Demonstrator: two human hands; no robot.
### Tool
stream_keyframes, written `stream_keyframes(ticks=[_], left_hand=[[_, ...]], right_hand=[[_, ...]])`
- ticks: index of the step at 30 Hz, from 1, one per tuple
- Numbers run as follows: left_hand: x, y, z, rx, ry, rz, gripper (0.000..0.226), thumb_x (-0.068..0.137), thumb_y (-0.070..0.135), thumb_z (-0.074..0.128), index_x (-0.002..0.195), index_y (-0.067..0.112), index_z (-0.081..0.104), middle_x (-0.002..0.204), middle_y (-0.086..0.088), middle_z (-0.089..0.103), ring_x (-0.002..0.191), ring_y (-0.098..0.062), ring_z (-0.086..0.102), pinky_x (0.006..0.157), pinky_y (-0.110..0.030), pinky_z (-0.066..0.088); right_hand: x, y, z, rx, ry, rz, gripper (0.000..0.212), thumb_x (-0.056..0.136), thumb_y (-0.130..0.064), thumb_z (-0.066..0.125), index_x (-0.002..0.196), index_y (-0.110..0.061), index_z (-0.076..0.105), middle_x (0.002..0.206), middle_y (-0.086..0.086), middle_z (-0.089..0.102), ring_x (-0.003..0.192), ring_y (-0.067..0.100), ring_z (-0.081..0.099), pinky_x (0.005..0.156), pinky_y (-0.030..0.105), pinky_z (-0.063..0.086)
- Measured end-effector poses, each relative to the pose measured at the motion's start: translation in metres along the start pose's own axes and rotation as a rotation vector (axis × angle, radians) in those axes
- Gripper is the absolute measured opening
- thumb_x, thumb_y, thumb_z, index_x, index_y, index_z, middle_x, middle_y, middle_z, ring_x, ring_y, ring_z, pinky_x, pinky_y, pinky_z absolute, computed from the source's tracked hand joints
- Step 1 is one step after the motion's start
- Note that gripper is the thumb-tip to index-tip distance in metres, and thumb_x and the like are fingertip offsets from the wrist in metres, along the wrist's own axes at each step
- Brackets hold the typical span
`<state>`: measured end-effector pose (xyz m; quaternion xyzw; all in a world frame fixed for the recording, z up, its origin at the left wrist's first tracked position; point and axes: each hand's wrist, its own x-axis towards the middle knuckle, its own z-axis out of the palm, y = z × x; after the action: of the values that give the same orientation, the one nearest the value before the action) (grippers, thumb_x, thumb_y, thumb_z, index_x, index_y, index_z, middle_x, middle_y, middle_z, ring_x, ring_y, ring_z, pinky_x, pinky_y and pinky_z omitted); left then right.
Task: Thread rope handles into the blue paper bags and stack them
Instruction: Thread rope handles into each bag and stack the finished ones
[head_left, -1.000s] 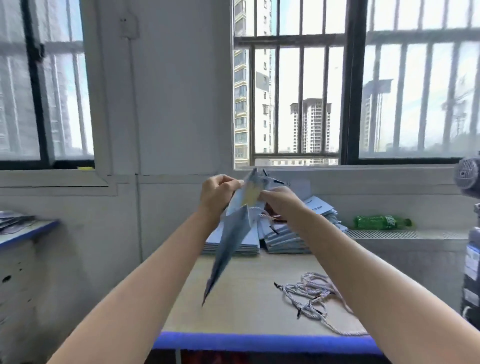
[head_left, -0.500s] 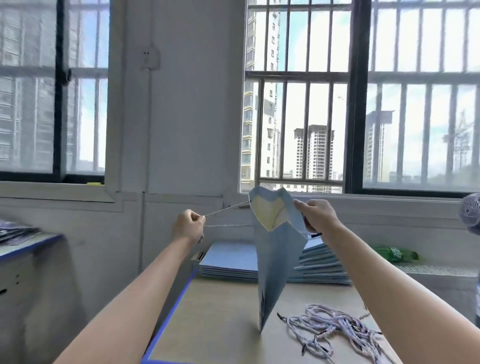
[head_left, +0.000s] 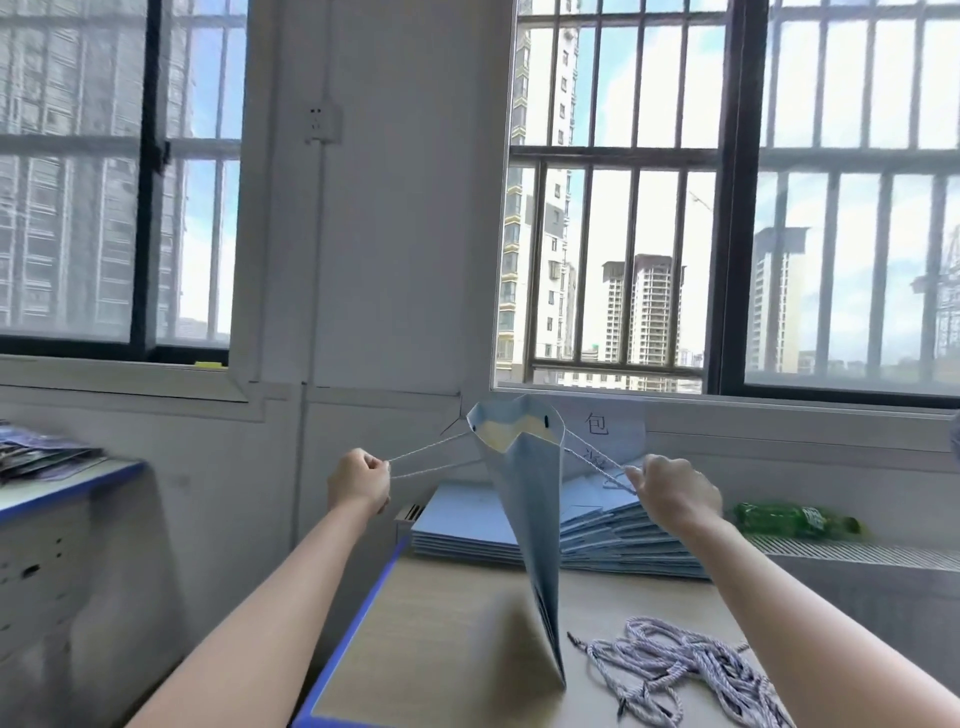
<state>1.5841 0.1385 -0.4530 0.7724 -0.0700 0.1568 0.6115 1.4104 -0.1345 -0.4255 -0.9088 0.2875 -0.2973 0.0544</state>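
Observation:
A light blue paper bag (head_left: 537, 519) hangs in the air above the table, its mouth spread open at the top and its folded bottom pointing down. My left hand (head_left: 358, 486) grips a white rope handle (head_left: 428, 460) that runs taut to the bag's left side. Out to the right, my right hand (head_left: 672, 491) grips the other rope handle (head_left: 597, 460), stretched from the bag's right side. Flat blue bags (head_left: 467, 527) lie stacked at the table's back. Loose rope handles (head_left: 685, 670) lie in a heap on the table at the right.
The wooden table (head_left: 431, 654) has a blue edge at the left and front. A green bottle (head_left: 795, 519) lies on the grille ledge at the right. Another table with papers (head_left: 41, 457) stands to the left. Barred windows fill the wall behind.
My right hand has let go of the bag's rim and now pulls a rope handle to the right. Both hands have spread apart, and the bag's mouth has widened.

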Motion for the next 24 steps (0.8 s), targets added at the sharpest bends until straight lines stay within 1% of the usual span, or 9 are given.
stream_keyframes(ticks=[2,5,7,9,11,14,17,22,24], left_hand=[[-0.002,0.000,0.004,0.004,-0.023,-0.004,0.026,0.094,0.011,0.051,0.069,0.011,0.044,0.056,-0.007,0.052,0.036,-0.018,0.050,0.052,-0.026,0.043],[-0.006,-0.003,0.007,0.021,-0.054,-0.003,0.024,0.093,0.011,0.053,0.070,0.011,0.046,0.059,-0.006,0.054,0.028,-0.008,0.049,0.050,-0.025,0.047],[-0.009,-0.007,0.008,0.060,-0.078,0.012,0.023,0.091,0.009,0.052,0.069,0.011,0.046,0.061,-0.008,0.056,0.044,-0.020,0.057,0.055,-0.032,0.055],[-0.013,-0.010,0.013,0.163,-0.132,0.064,0.022,0.089,0.008,0.049,0.068,0.012,0.045,0.065,-0.012,0.059,0.062,-0.028,0.060,0.070,-0.042,0.058],[-0.020,-0.013,0.019,0.286,-0.185,0.126,0.021,0.086,0.008,0.048,0.066,0.013,0.045,0.075,-0.018,0.065,0.073,-0.034,0.065,0.073,-0.042,0.056],[-0.028,-0.012,0.028,0.370,-0.205,0.162,0.020,0.084,0.007,0.044,0.065,0.015,0.045,0.077,-0.017,0.068,0.069,-0.031,0.064,0.071,-0.036,0.055],[-0.030,-0.010,0.034,0.430,-0.219,0.182,0.021,0.082,0.006,0.045,0.063,0.015,0.048,0.070,-0.013,0.064,0.067,-0.027,0.058,0.071,-0.034,0.054],[-0.036,-0.016,0.037,0.521,-0.292,0.175,0.022,0.083,0.006,0.047,0.064,0.015,0.053,0.059,-0.005,0.057,0.041,-0.016,0.054,0.040,-0.020,0.045],[-0.037,-0.018,0.040,0.519,-0.308,0.169,0.021,0.082,0.008,0.046,0.064,0.016,0.053,0.057,-0.004,0.058,0.040,-0.016,0.055,0.040,-0.018,0.044]], right_hand=[[-0.001,-0.001,0.007,-0.036,-0.060,0.000,0.041,0.101,-0.036,0.034,0.066,-0.016,0.042,0.094,0.009,0.060,0.078,0.024,0.052,0.075,0.034,0.046],[-0.005,0.002,0.016,-0.051,-0.118,-0.008,0.043,0.101,-0.033,0.031,0.062,-0.016,0.038,0.082,0.005,0.054,0.070,0.021,0.050,0.069,0.032,0.044],[-0.009,0.005,0.023,-0.053,-0.131,-0.058,0.042,0.101,-0.031,0.031,0.062,-0.016,0.038,0.083,0.007,0.058,0.069,0.021,0.050,0.063,0.031,0.038],[-0.016,0.009,0.029,-0.081,-0.116,-0.098,0.041,0.101,-0.032,0.029,0.064,-0.017,0.039,0.091,0.009,0.062,0.075,0.023,0.052,0.060,0.030,0.034],[-0.020,0.012,0.034,-0.102,-0.088,-0.099,0.039,0.102,-0.033,0.027,0.075,-0.014,0.048,0.095,0.009,0.064,0.079,0.024,0.055,0.059,0.030,0.034],[-0.022,0.014,0.037,-0.100,-0.099,-0.058,0.039,0.102,-0.034,0.027,0.089,-0.012,0.057,0.102,0.009,0.064,0.083,0.024,0.055,0.065,0.030,0.036],[-0.019,0.017,0.038,-0.079,-0.125,-0.025,0.039,0.101,-0.034,0.030,0.075,-0.013,0.050,0.104,0.010,0.063,0.082,0.025,0.053,0.068,0.031,0.038],[-0.015,0.024,0.043,-0.035,-0.145,0.001,0.039,0.100,-0.036,0.031,0.094,-0.010,0.059,0.108,0.012,0.062,0.093,0.027,0.059,0.070,0.031,0.040],[-0.015,0.023,0.044,-0.022,-0.158,0.012,0.038,0.100,-0.037,0.032,0.094,-0.011,0.058,0.109,0.012,0.062,0.095,0.027,0.059,0.071,0.031,0.039]])
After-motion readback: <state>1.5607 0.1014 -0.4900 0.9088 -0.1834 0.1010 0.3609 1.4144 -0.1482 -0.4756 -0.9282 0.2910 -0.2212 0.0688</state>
